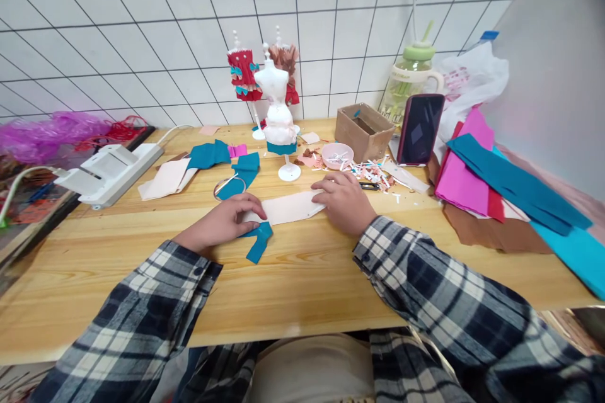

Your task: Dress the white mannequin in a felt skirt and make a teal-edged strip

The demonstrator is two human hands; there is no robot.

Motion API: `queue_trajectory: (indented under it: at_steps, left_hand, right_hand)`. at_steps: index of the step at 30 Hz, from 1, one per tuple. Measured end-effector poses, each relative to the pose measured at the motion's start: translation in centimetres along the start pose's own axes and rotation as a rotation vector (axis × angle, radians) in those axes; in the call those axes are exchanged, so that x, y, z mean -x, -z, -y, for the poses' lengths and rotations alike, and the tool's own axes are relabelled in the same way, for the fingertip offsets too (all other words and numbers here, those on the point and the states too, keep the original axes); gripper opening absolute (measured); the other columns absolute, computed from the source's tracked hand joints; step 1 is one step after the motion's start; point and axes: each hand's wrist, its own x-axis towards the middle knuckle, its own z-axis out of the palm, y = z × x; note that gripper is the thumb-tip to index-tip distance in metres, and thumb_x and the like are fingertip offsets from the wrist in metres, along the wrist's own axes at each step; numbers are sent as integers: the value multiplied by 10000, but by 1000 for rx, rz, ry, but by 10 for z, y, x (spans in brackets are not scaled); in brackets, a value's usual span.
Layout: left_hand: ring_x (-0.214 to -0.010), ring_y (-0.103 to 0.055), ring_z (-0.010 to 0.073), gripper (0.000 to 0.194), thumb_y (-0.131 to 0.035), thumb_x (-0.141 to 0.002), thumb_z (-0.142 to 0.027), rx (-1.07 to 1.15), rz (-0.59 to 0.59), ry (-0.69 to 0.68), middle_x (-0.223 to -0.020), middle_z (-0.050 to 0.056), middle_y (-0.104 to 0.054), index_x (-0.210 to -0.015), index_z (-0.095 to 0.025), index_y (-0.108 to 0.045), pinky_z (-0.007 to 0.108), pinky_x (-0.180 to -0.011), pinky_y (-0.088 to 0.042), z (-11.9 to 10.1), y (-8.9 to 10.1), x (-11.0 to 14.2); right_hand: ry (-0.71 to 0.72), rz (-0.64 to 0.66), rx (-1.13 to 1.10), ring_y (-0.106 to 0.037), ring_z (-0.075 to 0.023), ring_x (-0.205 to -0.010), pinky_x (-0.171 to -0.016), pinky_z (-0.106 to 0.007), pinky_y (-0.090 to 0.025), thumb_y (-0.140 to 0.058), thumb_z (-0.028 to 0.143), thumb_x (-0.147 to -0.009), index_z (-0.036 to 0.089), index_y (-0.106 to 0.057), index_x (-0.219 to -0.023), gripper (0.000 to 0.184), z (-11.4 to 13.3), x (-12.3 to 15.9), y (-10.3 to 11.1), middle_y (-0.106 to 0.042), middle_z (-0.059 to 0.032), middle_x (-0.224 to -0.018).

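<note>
A pale pink crepe paper strip (290, 208) lies across the table between my hands. My left hand (229, 219) has its fingers and thumb closed on the strip's left end. At the other end, my right hand (346, 201) grips it with bent fingers. Bent teal paper (259, 244) lies just below the strip, by my left fingertips. Behind the strip stands a small white dress form (274, 85) wrapped in pale paper with a teal band. A teal piece (241, 176) and a thin ring (229, 187) lie beyond my left hand.
A pink dish (337, 155), paper scraps (373, 173), a cardboard box (363, 130) and a propped phone (420, 129) stand beyond my right hand. Coloured sheets (491, 170) are piled right. A power strip (118, 173) is left. Two dressed forms, one in red (242, 75), stand behind.
</note>
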Motion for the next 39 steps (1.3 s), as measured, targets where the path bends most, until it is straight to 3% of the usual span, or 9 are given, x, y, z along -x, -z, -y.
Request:
queue_trajectory:
  at_steps: [3,6,10,14,20,30,34,39]
  left_hand:
    - [-1018,-560,212,254,-602,-809,-415,0,7,1,-1066,67,-588,-934,-211,-687,337,-943,-437,-2,0,-1]
    - [-1026,-551,219,278,-606,-801,-445,-14,11,7,-1065,63,-585,-934,-215,-688,351,-959,-423,-2,-1,-1]
    - [-1014,-548,217,293,-616,-785,-468,-17,-5,-17,-1045,61,-588,-916,-215,-684,347,-950,-426,-1,-3,-2]
    - [-1020,-542,222,273,-633,-762,-445,-55,-18,-9,-1043,65,-587,-894,-210,-678,346,-948,-422,-3,-4,-2]
    - [-1020,-535,225,265,-634,-745,-391,-92,-2,5,-1053,61,-574,-925,-198,-654,347,-939,-419,-5,-5,-3]
    - [-1038,-525,224,329,-640,-772,-452,-52,-6,-13,-1079,69,-559,-981,-197,-638,348,-952,-412,-3,-5,-1]
    - [-1025,-526,212,292,-600,-817,-449,-46,-14,-22,-1058,55,-572,-975,-209,-646,347,-950,-408,-6,-5,-1]
    - [-1005,-533,214,281,-622,-807,-448,-76,-41,-28,-1020,51,-582,-944,-205,-657,343,-927,-410,-4,-7,-3]
  right_hand:
    - [-54,31,16,-414,-266,-1163,-990,-441,-239,-488,94,-831,190,-715,-968,282,0,2,4,-621,-84,-1207]
    - [-112,-56,-21,-440,-267,-1085,-904,-408,-311,-470,116,-834,164,-634,-1156,364,24,2,8,-595,-124,-1173]
    - [193,82,-48,-487,-259,-879,-760,-402,-341,-478,341,-881,200,-500,-1308,450,75,1,3,-621,-101,-982]
    - [211,164,14,-539,-246,-813,-708,-390,-314,-409,217,-894,192,-488,-1281,396,99,-7,-11,-658,-93,-878]
    - [112,180,45,-603,-255,-718,-678,-379,-293,-411,268,-899,168,-476,-1277,396,94,-20,-21,-686,-106,-792]
    - [-120,52,-74,-560,-253,-871,-731,-375,-291,-472,347,-873,216,-580,-1098,281,89,-19,-13,-665,-83,-954]
    - [-82,20,-46,-508,-253,-915,-752,-375,-290,-515,293,-848,250,-520,-1246,400,88,-18,-13,-617,-89,-1021]
    - [-6,42,-70,-491,-230,-922,-761,-370,-289,-473,249,-882,273,-646,-1008,215,86,-19,-18,-585,-57,-1045]
